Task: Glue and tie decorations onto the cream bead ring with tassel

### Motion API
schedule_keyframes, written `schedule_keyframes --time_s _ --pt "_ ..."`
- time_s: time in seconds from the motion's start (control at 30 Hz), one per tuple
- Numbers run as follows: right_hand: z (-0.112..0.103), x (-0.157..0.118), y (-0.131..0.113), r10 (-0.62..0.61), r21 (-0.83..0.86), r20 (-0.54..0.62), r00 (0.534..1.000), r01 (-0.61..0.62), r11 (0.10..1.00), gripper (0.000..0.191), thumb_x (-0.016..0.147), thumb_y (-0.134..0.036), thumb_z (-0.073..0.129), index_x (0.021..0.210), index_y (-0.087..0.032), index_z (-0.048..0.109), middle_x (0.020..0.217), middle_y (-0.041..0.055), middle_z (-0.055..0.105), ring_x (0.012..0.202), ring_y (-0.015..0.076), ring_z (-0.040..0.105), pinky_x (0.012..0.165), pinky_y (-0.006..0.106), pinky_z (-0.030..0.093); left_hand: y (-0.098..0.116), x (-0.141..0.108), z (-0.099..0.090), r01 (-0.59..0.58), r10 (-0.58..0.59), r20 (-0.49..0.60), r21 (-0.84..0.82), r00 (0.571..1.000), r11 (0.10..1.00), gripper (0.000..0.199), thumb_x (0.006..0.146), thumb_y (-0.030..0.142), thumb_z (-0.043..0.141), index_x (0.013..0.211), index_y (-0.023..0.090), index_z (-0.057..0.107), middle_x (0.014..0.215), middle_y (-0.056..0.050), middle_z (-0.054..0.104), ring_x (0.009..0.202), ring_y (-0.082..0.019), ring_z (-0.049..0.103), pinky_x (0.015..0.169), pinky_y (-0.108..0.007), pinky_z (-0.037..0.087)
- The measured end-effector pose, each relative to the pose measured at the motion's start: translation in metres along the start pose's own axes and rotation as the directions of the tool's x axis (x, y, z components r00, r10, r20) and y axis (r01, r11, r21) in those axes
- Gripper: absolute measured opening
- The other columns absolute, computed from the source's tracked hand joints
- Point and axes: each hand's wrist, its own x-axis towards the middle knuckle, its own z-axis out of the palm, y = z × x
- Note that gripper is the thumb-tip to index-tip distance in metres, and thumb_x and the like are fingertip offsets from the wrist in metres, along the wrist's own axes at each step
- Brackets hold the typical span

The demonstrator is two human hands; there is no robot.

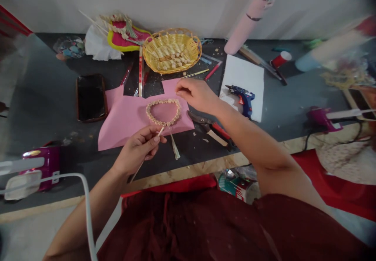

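Observation:
My left hand point(143, 145) is closed round a thin pale stick point(161, 131), whose upper end reaches the lower edge of a beaded ring point(148, 114). The ring is oval, made of small cream beads, and lies over a pink sheet point(120, 125). A pale tassel point(175, 147) hangs below it. Just above the ring's right side is my right hand point(195, 92), its fingertips pressed together; what they hold, if anything, is too small to make out.
Behind the sheet stands a yellow wicker basket point(172, 71) with small beads. A phone point(91, 97) lies left. To the right are pliers point(217, 131), a blue glue gun point(245, 98) on white paper point(255, 75), and a pink bottle point(245, 28).

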Motion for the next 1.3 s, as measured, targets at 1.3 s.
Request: schedule_keyframes --time_s 1.3 --pt "0.054 -0.134 -0.091 0.204 0.340 -0.225 0.953 -0.119 0.933 0.006 0.092 -0.024 0.060 0.097 -0.023 0.057 0.091 0.0006 0.067 0.083 0.0132 0.063 0.076 0.027 0.052 -0.014 -0.031 0.034 -0.239 0.298 0.029 0.676 0.954 0.697 0.019 0.089 0.036 0.064 0.095 0.019 0.072 0.081 -0.001 0.072 0.059 -0.009 0.058 0.054 -0.018 0.047"
